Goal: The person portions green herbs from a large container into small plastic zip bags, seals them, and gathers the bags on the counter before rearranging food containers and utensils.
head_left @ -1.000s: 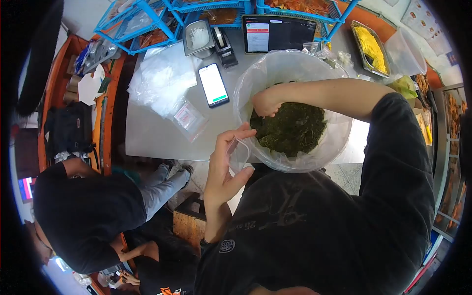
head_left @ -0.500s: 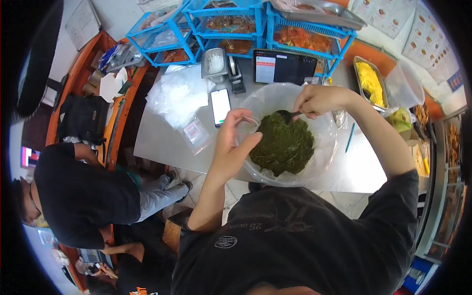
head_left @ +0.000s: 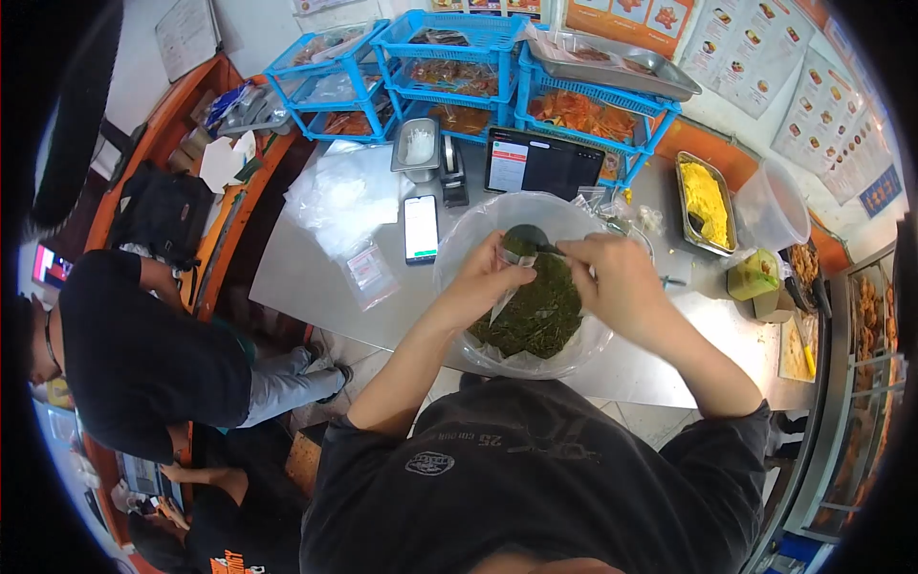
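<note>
A large tub lined with clear plastic stands at the table's front edge, holding a dark green, finely shredded leafy mix. Over it, my left hand grips a small clear plastic bag with its mouth held wide. My right hand is closed round the handle of a dark serving spoon. The spoon, loaded with green mix, is at the bag's mouth; whether any mix is inside the bag I cannot tell.
Left of the tub lie a phone, a pile of clear bags and a labelled packet. Behind are a tablet and blue racks. A yellow food tray sits right. People stand at left.
My right hand has lifted the spoon out of the green mix and brought it left, loaded, to the bag. My left hand has moved slightly right and over the tub. The view has shifted.
</note>
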### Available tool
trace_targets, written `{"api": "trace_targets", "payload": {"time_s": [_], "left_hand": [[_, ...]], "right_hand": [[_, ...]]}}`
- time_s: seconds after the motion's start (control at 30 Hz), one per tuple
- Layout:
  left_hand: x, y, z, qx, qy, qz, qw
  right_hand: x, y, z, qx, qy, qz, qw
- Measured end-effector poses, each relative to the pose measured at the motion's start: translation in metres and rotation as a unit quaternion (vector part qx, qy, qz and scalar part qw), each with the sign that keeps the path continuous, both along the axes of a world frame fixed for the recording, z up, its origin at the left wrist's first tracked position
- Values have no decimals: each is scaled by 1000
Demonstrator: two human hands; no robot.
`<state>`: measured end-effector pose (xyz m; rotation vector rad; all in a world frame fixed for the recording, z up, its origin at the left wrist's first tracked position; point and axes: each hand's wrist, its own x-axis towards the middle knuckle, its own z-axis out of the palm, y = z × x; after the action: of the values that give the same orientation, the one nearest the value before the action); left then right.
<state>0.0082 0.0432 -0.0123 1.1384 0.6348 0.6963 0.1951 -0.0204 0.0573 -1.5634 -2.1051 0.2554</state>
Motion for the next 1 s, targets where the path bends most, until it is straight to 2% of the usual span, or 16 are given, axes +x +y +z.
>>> {"api": "trace_targets", "payload": {"time_s": [0.13,0.23,0.27,0.37,0.47,0.5,0.57,0.6,0.7,0.77,0.87,0.97,1.0], "left_hand": [[-5,-1,-15,44,-8,0,999],[-8,-1,-27,115,-25,19,993],[-10,-1,-29,147,-27,30,988],[-20,-12,-7,235,99,101,962],[-19,-17,-9,284,105,138,943],[-17,-18,-8,334,134,154,920],[-13,-22,-8,426,193,181,865],[-10,-24,-9,431,188,184,863],[-3,-27,-18,440,170,185,862],[-1,-27,-23,434,153,178,870],[-5,-28,-6,560,181,269,762],[-20,-31,14,645,375,137,652],[-19,-32,9,634,355,156,669]], "right_hand": [[-9,-12,-9,16,25,3,1000],[-6,-12,-6,-12,104,9,994],[-4,-12,-5,-16,84,-8,996],[10,-10,-14,-26,-12,-35,999],[12,-12,-43,-61,-104,-15,993],[7,-11,-43,-78,-56,-14,995],[-16,-7,-26,27,105,26,994],[-25,-7,-20,77,185,44,979],[-33,-4,-30,80,171,102,977],[-33,-3,-38,84,141,75,984],[-31,-1,-41,128,110,72,983],[-28,-2,-43,153,83,78,982],[-27,-3,-43,155,72,79,982]]}}
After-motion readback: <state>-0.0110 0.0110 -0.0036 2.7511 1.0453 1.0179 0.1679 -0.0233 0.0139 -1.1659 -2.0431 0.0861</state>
